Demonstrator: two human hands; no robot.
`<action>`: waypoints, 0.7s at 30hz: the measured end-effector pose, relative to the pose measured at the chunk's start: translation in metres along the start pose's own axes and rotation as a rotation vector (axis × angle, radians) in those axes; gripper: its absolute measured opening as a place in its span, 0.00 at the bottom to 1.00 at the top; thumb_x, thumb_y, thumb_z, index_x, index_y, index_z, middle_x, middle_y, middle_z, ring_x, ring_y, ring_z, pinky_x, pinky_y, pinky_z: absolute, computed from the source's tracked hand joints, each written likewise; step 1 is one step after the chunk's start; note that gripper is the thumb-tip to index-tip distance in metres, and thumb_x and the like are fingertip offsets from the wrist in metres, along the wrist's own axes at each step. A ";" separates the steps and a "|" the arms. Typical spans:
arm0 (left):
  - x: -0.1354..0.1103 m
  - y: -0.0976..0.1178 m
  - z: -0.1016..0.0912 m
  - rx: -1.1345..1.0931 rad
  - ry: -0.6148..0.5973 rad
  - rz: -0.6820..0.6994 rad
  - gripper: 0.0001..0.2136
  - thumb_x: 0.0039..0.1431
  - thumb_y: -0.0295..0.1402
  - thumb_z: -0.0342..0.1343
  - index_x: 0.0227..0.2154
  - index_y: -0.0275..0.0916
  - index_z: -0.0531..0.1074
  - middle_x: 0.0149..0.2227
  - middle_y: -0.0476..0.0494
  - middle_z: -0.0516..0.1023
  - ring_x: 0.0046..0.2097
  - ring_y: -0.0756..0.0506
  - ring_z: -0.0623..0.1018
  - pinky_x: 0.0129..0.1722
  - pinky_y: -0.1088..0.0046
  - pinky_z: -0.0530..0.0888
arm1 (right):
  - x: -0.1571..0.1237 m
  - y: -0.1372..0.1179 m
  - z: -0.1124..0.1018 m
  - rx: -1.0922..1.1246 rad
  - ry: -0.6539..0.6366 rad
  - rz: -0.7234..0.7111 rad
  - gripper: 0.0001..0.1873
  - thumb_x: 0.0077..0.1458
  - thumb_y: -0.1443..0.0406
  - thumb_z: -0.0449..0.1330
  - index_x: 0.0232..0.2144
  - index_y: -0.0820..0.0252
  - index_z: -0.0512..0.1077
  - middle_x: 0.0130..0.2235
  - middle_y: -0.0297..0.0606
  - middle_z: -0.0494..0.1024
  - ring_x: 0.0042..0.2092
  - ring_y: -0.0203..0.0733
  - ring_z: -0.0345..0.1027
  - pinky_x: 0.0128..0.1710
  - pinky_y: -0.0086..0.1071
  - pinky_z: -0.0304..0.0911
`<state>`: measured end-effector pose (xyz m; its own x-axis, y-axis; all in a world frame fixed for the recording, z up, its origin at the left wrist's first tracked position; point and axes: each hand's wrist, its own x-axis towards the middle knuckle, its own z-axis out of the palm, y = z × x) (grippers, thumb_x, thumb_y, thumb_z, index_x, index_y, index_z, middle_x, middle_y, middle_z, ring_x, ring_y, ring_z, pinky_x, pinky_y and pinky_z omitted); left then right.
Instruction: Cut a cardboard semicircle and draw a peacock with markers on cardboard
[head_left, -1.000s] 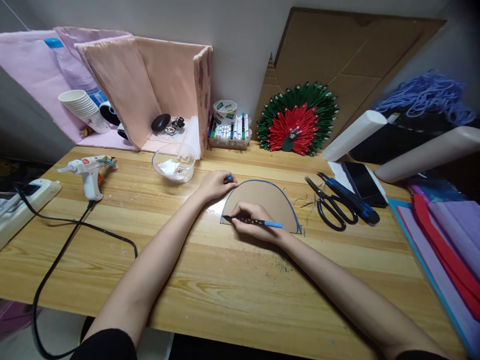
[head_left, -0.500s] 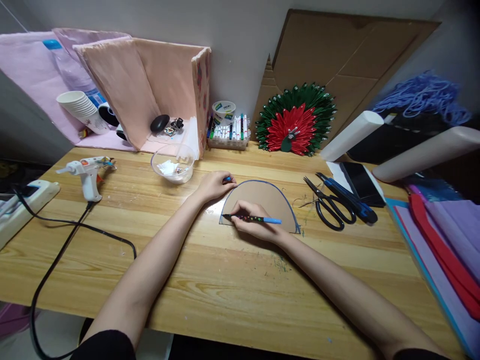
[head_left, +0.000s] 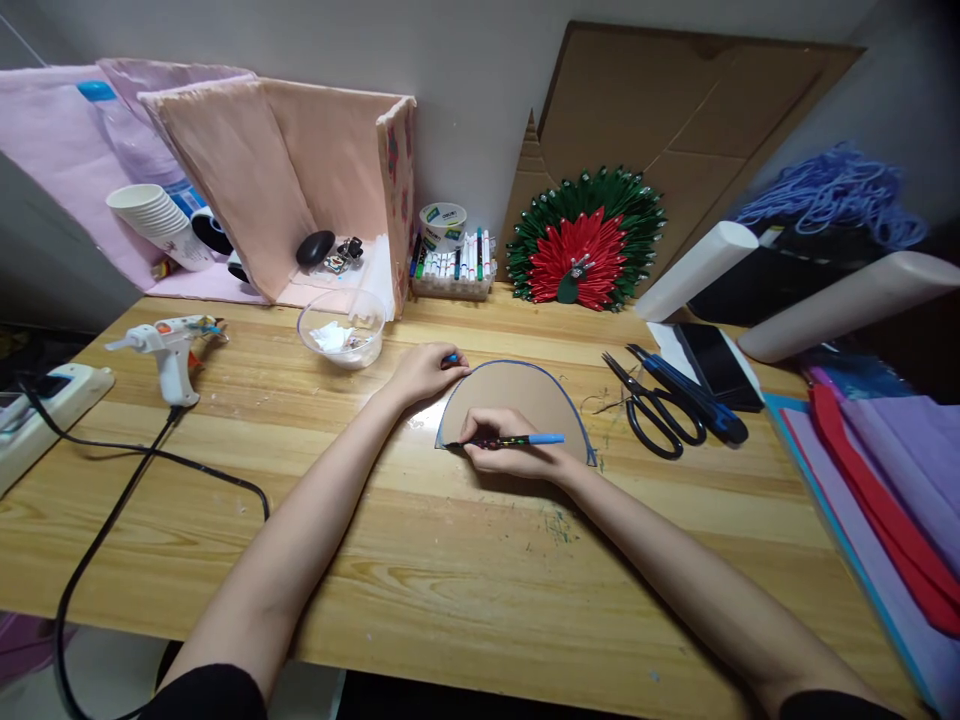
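A half-round piece of brown cardboard (head_left: 517, 390) lies flat on the table, its curved rim lined in blue. My right hand (head_left: 506, 442) is closed around a marker (head_left: 525, 440) with a dark speckled barrel and a blue end. The marker's tip is at the cardboard's lower left corner. My left hand (head_left: 429, 372) rests by the upper left of the curved rim, fingers closed on a small blue marker cap (head_left: 450, 358). My right hand covers part of the straight lower edge.
Scissors (head_left: 654, 405) and a blue utility knife (head_left: 686, 395) lie to the right. A clear bowl (head_left: 341, 330) holds white scraps. On the left are a glue gun (head_left: 174, 360) and its cord. A red-green peacock craft (head_left: 585, 245) and a marker box (head_left: 454, 270) stand behind.
The marker's tip has moved slightly down and right, close to the straight edge at the lower left corner. My left hand stays in place by the cardboard; the view has shifted a little.
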<state>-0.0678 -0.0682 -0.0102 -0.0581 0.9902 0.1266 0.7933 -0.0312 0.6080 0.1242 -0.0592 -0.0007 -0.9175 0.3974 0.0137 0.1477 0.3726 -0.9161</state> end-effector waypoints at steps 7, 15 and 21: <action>0.001 -0.003 0.000 -0.009 -0.012 0.026 0.11 0.53 0.39 0.52 0.32 0.39 0.74 0.32 0.46 0.78 0.32 0.48 0.74 0.28 0.76 0.64 | 0.001 -0.001 0.001 -0.002 0.103 0.024 0.03 0.47 0.69 0.54 0.27 0.62 0.67 0.26 0.32 0.69 0.27 0.32 0.59 0.26 0.25 0.53; 0.001 -0.002 0.000 0.012 0.006 0.026 0.10 0.52 0.39 0.53 0.31 0.39 0.74 0.32 0.46 0.78 0.32 0.48 0.73 0.28 0.75 0.63 | 0.001 0.001 0.001 0.022 0.068 0.009 0.03 0.46 0.70 0.55 0.26 0.61 0.68 0.26 0.31 0.70 0.27 0.32 0.59 0.26 0.25 0.54; 0.001 -0.001 -0.001 0.032 0.006 0.004 0.11 0.52 0.41 0.53 0.31 0.40 0.75 0.32 0.46 0.78 0.33 0.47 0.74 0.28 0.75 0.64 | 0.004 0.003 0.000 0.103 0.237 0.065 0.04 0.50 0.65 0.54 0.30 0.61 0.67 0.28 0.33 0.70 0.29 0.34 0.61 0.27 0.26 0.54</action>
<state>-0.0693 -0.0676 -0.0099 -0.0588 0.9892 0.1341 0.8124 -0.0307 0.5822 0.1213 -0.0563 -0.0035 -0.7934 0.6076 0.0357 0.1544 0.2576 -0.9538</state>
